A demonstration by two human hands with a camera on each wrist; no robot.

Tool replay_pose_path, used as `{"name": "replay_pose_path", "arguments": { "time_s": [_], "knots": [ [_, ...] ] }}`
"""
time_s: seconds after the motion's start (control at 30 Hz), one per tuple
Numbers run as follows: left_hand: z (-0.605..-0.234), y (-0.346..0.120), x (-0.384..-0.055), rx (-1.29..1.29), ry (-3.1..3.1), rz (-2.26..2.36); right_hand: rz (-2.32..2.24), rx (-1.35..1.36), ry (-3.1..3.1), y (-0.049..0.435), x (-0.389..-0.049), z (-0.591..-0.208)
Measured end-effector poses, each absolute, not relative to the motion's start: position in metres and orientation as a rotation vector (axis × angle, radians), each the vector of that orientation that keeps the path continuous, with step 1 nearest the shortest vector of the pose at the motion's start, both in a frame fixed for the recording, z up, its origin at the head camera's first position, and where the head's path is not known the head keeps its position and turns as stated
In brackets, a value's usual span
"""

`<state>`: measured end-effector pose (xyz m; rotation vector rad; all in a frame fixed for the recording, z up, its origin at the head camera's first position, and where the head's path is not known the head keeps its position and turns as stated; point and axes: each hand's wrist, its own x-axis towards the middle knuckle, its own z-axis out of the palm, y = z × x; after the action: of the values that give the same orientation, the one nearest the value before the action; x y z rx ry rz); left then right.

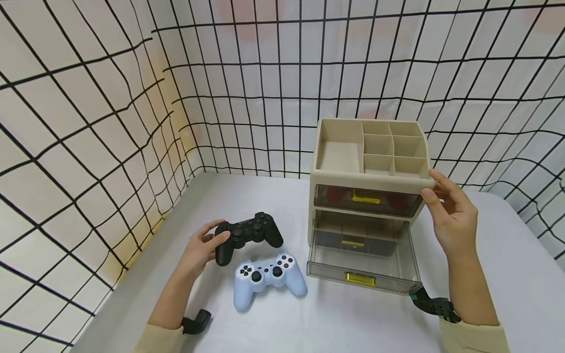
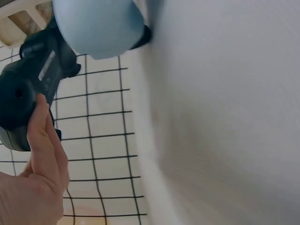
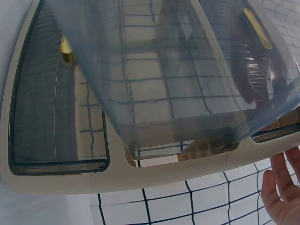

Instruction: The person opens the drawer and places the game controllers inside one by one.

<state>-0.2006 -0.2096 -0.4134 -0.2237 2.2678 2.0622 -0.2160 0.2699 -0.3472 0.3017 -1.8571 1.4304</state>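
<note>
My left hand pinches the left grip of a black game controller, thumb on top. In the left wrist view the controller tilts up from the fingertips. Just in front of it a light-blue game controller lies on the table, buttons up. My right hand touches the upper right corner of a beige drawer organizer, and its fingers meet the side edge in the right wrist view. The clear middle drawer is pulled out, with nothing seen inside.
The top drawer is closed, with dark red things behind its front. Beneath the open drawer, the bottom drawer is closed too. Divided compartments form the organizer's top. Black wire grid stands behind and beside the white table.
</note>
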Motion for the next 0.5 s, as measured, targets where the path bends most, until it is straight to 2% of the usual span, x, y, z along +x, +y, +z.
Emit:
{"name": "replay_pose_path", "arguments": {
  "time_s": [0.5],
  "knots": [
    [-0.386,-0.197,-0.174,0.191,1.979,2.384,1.438,0.340,-1.850,0.270,-0.215,-0.347]
  ]
}}
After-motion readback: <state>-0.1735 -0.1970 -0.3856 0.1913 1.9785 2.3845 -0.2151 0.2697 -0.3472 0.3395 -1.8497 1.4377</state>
